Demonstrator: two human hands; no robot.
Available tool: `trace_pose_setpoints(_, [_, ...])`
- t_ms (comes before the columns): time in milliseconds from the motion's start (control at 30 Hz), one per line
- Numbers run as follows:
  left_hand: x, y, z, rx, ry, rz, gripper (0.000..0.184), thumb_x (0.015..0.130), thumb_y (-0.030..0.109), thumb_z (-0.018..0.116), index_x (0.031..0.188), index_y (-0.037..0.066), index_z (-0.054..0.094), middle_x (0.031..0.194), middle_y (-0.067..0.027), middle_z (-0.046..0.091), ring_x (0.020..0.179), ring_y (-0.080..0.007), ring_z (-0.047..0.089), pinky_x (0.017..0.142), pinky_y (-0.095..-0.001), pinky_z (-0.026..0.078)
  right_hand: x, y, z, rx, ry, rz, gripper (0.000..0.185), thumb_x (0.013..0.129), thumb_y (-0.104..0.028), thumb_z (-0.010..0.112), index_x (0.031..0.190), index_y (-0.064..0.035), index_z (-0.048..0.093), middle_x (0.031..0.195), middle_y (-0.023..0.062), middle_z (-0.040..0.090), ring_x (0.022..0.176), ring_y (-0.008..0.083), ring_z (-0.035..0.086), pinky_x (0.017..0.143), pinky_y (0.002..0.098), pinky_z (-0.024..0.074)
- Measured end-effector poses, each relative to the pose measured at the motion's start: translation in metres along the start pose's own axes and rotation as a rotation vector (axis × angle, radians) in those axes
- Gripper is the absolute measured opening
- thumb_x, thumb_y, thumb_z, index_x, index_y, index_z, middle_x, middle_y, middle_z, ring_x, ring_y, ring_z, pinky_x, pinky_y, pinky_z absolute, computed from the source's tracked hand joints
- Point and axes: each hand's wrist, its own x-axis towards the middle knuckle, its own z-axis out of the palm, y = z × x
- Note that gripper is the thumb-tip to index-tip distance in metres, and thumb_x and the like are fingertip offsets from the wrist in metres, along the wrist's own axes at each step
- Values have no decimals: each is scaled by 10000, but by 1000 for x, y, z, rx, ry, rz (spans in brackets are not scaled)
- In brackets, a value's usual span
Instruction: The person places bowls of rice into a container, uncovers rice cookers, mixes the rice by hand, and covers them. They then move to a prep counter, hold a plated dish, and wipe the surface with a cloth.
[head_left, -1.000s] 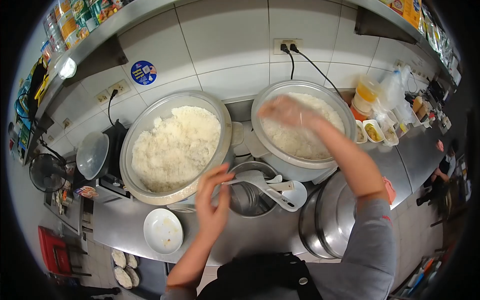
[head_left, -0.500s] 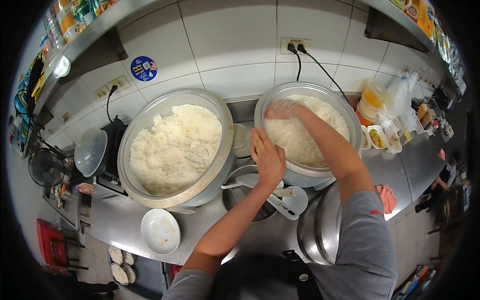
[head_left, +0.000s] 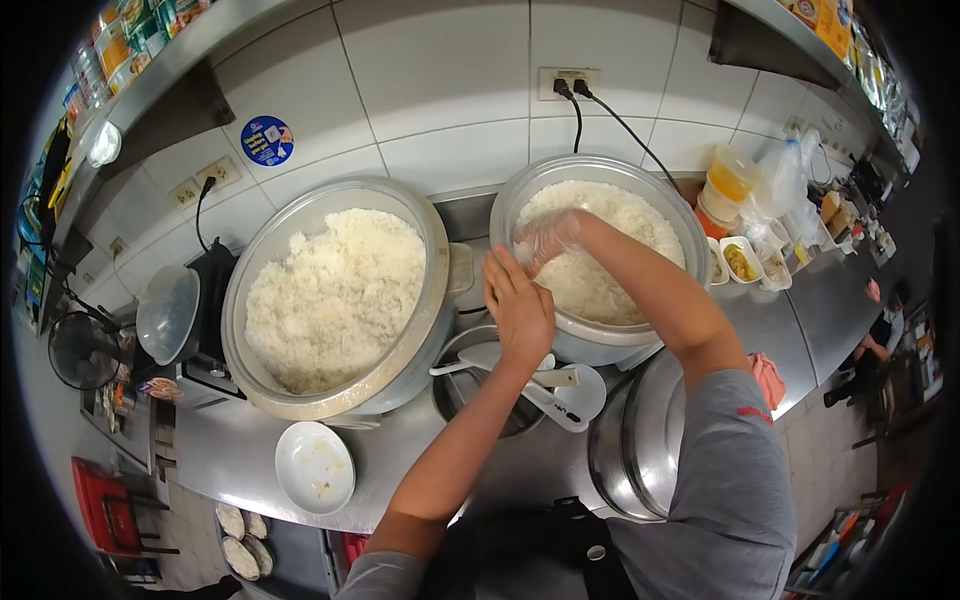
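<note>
My right hand (head_left: 551,238), in a clear plastic glove, reaches into the right rice cooker (head_left: 697,240), at the left inner wall. White rice (head_left: 625,215) surrounds it, and its fingertips are mostly hidden. Outside that cooker, my left hand (head_left: 521,308) lies flat against the near-left side, fingers stretched out and holding nothing. To its left stands a second, larger rice cooker (head_left: 437,250), heaped with rice (head_left: 340,290). Below my left hand, a metal pot (head_left: 455,400) has white rice paddles (head_left: 553,408) and a white ladle (head_left: 580,390) lying across it.
A white bowl (head_left: 315,468) with food bits sits near the counter's front edge. Stacked metal lids (head_left: 655,440) lie at the right front. Food containers (head_left: 740,262) and a pink cloth (head_left: 767,380) are further right. Power cords (head_left: 630,125) hang behind the right cooker.
The view has shifted slightly. My right hand has moved nearer to me along the cooker's left inner wall. My left hand stays against the cooker's outside.
</note>
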Motion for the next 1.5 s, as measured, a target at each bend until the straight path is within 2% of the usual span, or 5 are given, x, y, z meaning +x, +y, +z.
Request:
trace_pose_setpoints(633, [3,-4,2,66,26,27,713,886,160,447,1456,-72,87,1433,-362,190,1360,-477,186,1118,-540,131,-100,24,-5,-47,-286,168,714,616,-444,762,1154,4,620,1043,174,665,944,263,622,804,370,489])
trace_pose_setpoints(1000, [1,0,-1,67,48,42,595,884,139,446,1430,-7,261,1431,-358,193,1361,-486,176,1115,-546,134,-104,123,-26,69,455,460,633,727,-243,706,1316,-127,504,1214,172,582,1108,241,573,925,340,468])
trace_pose_setpoints(1167, [1,1,-4,67,27,32,591,885,143,447,1430,2,267,1427,-367,188,1361,-485,180,1116,-544,134,-101,83,-38,-289,94,358,533,782,-348,668,1266,-150,564,1343,117,474,1222,326,469,1022,409,390])
trace_pose_setpoints(1333, [3,0,0,62,15,20,587,877,147,454,1422,14,284,1420,-368,192,1355,-470,207,1117,-538,138,-34,72,-13,6,299,94,653,782,-543,628,1263,-106,566,1322,138,519,1229,321,470,1036,411,371])
trace_pose_setpoints(1500, [2,3,-2,6,62,17,542,866,138,462,1383,27,339,1405,-364,211,1335,-446,260,1111,-540,138,2,37,-13,3,23,359,750,772,-655,571,1305,-127,547,1338,134,515,1248,316,458,1052,396,354])
